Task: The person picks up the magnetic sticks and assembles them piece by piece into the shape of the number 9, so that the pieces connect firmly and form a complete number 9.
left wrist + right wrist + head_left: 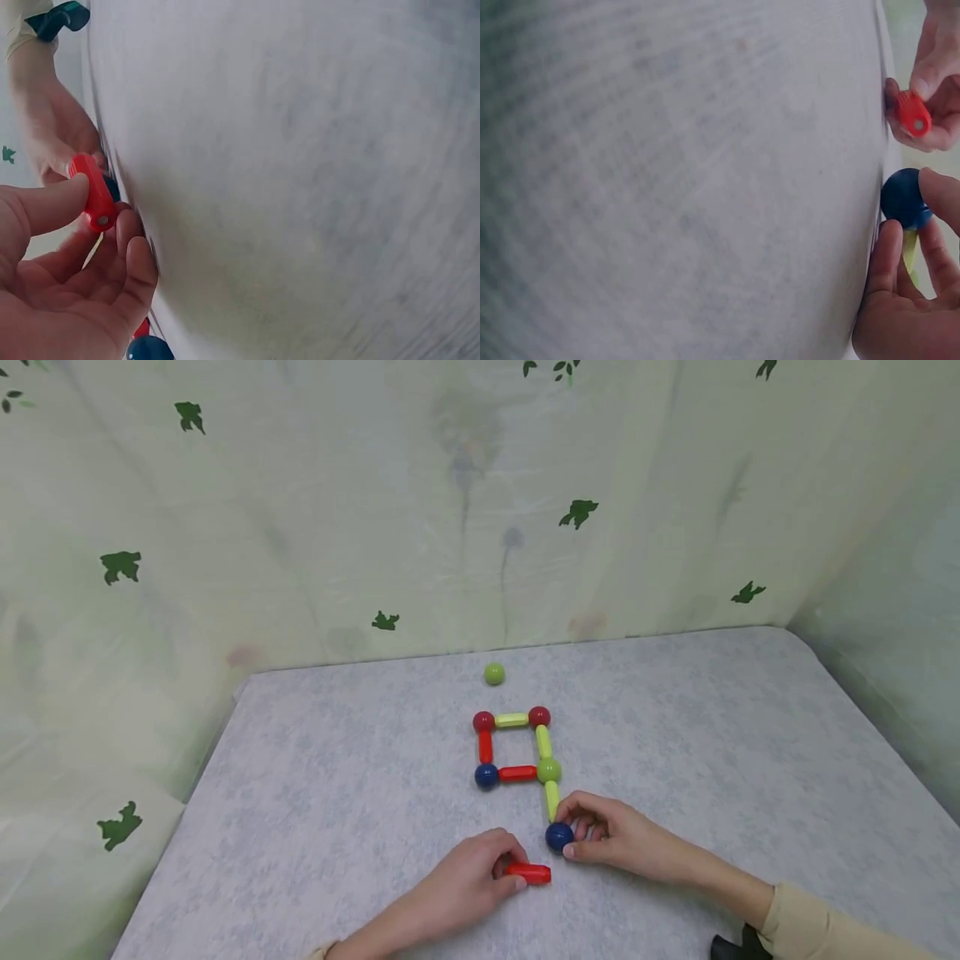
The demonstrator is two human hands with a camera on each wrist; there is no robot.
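My left hand (467, 875) pinches a red magnetic rod (534, 874) between thumb and fingers; a small silvery disc shows on the rod's end in the left wrist view. Just right of it, my right hand (618, 837) holds a dark blue ball (559, 837) by thumb and fingertips. That ball sits at the near end of a yellow-green rod (552, 800), which runs up to a green ball (549, 770). This green ball is one corner of a four-sided frame, with red balls (539, 717) at the far corners and another blue ball (487, 776) at the near left.
A loose green ball (494, 673) lies beyond the frame, near the back edge of the grey table (337, 760). A pale curtain with leaf prints (315, 527) hangs behind. Something black (738, 945) shows by the right sleeve.
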